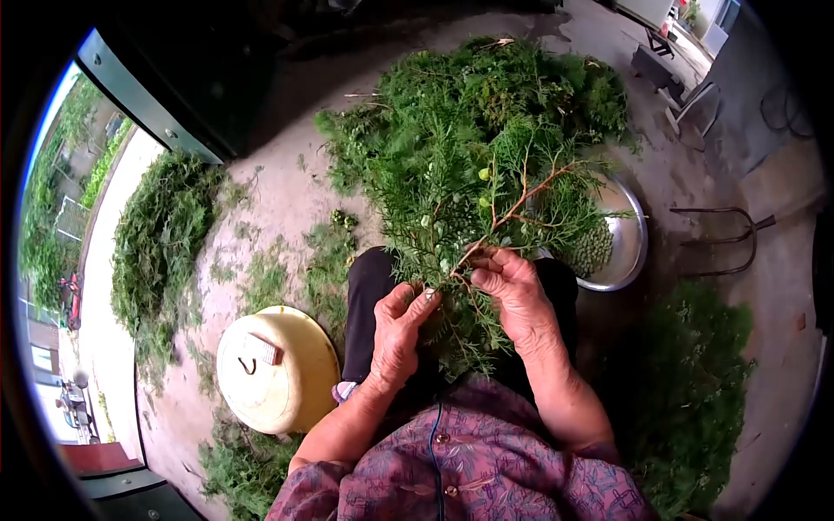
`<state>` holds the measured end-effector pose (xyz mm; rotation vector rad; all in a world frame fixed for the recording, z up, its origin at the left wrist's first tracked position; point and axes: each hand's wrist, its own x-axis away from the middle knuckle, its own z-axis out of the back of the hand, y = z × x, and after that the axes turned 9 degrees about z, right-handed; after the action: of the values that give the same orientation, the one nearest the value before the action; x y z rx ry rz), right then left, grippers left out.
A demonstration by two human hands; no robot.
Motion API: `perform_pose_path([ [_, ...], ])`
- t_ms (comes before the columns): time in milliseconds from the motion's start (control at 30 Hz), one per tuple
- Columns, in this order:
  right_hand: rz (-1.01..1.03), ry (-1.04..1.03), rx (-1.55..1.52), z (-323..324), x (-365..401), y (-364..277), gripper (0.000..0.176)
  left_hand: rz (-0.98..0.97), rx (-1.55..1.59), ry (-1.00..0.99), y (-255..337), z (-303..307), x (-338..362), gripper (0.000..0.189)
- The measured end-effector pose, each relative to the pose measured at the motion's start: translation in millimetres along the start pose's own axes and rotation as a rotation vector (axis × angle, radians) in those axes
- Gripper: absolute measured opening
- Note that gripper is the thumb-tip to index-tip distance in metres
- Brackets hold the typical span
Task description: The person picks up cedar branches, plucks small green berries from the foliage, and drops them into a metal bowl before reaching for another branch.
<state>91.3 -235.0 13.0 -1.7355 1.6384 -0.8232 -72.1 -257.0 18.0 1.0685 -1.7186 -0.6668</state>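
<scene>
My right hand is closed round the reddish-brown stem of an evergreen branch with flat, scaly green sprays. Small pale green cones hang among its twigs. Close by on the left, the thumb and fingers of my left hand are pinched together at the branch's lower sprays; what lies between the fingertips is too small to make out. Beyond my right knee stands a shiny metal basin, partly covered by the branch, with many loose green cones in it.
A big heap of cut greenery lies ahead, with more piles at left and right. An upturned yellow tub carries a small box and a dark hook. A pronged fork lies at far right.
</scene>
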Motion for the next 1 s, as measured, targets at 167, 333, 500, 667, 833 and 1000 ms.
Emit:
perform_pose_path([
  [167, 0.141, 0.115, 0.105, -7, 5, 4, 0.019, 0.025, 0.064, 0.023, -3, -1, 4, 0.016],
  [333, 0.329, 0.208, 0.356, 14, 0, 15, 0.015, 0.003, 0.063, -0.005, -2, 3, 12, 0.010],
  [500, -0.164, 0.052, 0.035, 0, 5, 1, 0.021, 0.078, -0.011, 0.002, -2, 6, 11, 0.020],
  [667, -0.235, -0.113, 0.154, -9, 11, -5, 0.028, 0.124, -0.026, -0.044, -3, 6, 14, 0.018],
  [833, -0.136, -0.095, 0.266, -8, 14, -4, 0.021, 0.151, -0.021, -0.056, -3, 5, 15, 0.015],
  [1000, 0.168, -0.070, 0.636, -12, 12, 10, 0.013, 0.137, 0.031, 0.005, 8, -7, 22, 0.013],
])
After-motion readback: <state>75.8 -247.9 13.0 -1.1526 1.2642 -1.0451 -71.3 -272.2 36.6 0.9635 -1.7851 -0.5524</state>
